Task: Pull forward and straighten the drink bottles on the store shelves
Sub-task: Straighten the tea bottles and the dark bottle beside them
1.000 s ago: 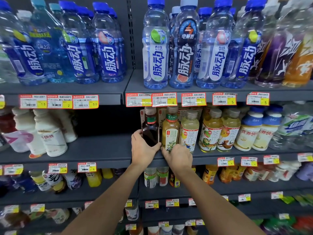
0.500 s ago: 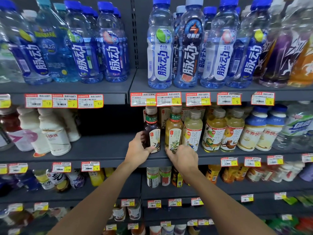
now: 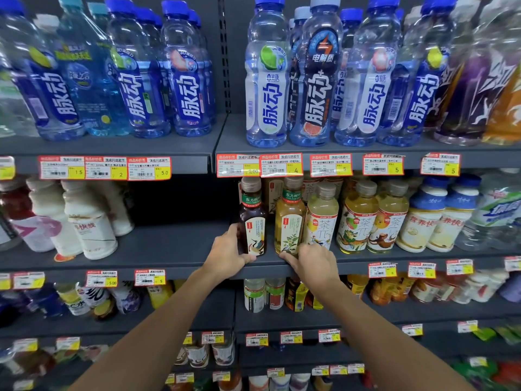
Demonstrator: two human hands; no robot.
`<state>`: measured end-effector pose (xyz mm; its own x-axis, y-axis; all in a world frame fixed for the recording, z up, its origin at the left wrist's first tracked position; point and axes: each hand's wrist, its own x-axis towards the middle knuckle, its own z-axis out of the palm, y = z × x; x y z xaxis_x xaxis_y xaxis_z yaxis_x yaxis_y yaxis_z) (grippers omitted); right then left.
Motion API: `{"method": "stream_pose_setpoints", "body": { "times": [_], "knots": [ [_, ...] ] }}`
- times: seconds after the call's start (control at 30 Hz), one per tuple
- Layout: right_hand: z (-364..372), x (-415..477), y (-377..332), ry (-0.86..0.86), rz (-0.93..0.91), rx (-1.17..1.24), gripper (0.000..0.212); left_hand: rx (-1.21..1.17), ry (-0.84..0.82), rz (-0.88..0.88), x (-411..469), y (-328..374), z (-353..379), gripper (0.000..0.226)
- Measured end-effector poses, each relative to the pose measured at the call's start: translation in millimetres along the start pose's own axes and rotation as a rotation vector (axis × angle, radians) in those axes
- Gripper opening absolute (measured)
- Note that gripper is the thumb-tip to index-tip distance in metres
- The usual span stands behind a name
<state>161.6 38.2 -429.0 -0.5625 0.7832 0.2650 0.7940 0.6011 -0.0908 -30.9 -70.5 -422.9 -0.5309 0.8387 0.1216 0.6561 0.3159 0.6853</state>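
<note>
At frame centre, the left hand [image 3: 225, 253] curls round the foot of the dark bottle [image 3: 251, 218], thumb in front. The right hand [image 3: 315, 263] lays fairly straight, closed-up fingers against the base of the gold bottle [image 3: 290, 221]. Both bottles stand upright at the front edge of the middle shelf [image 3: 169, 246], labels outward, so this pair looks nearly done. Plenty seems left: the white bottles [image 3: 93, 230] at middle left sit back, the blue bottles [image 3: 81, 80] at upper left lean, and the lower rows look jumbled.
</note>
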Motion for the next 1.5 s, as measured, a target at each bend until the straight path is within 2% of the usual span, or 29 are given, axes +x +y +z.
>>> {"method": "stream_pose_setpoints", "body": {
  "times": [0.17, 0.3, 0.37, 0.47, 0.53, 0.7, 0.9, 1.5],
  "knots": [
    [-12, -3, -1, 0.082, 0.009, -0.042, 0.057, 0.011, -0.002, -0.019, 0, 1, 1, 0.075],
    [-30, -3, -10, 0.242, 0.074, 0.271, 0.048, 0.008, -0.006, -0.011, -1, 1, 0, 0.075],
    [-42, -1, -17, 0.299, 0.124, 0.448, 0.054, 0.012, -0.005, -0.007, -1, 1, 0, 0.076],
    [-63, 8, -28, 0.290, 0.202, 0.573, 0.078, 0.022, -0.014, -0.002, 0, 4, -1, 0.078],
    [-72, 15, -32, 0.262, 0.217, 0.563, 0.085, 0.029, -0.030, 0.002, 1, 6, -3, 0.080],
    [-79, 26, -32, 0.207, 0.164, 0.456, 0.065, 0.019, -0.072, 0.002, 2, 10, -7, 0.086],
    [-84, 29, -29, 0.219, 0.119, 0.381, 0.056, 0.033, -0.076, -0.007, 3, 9, -6, 0.083],
    [-88, 23, -26, 0.225, 0.048, 0.285, 0.060, 0.057, -0.078, -0.001, 3, 5, -7, 0.078]
  ]
}}
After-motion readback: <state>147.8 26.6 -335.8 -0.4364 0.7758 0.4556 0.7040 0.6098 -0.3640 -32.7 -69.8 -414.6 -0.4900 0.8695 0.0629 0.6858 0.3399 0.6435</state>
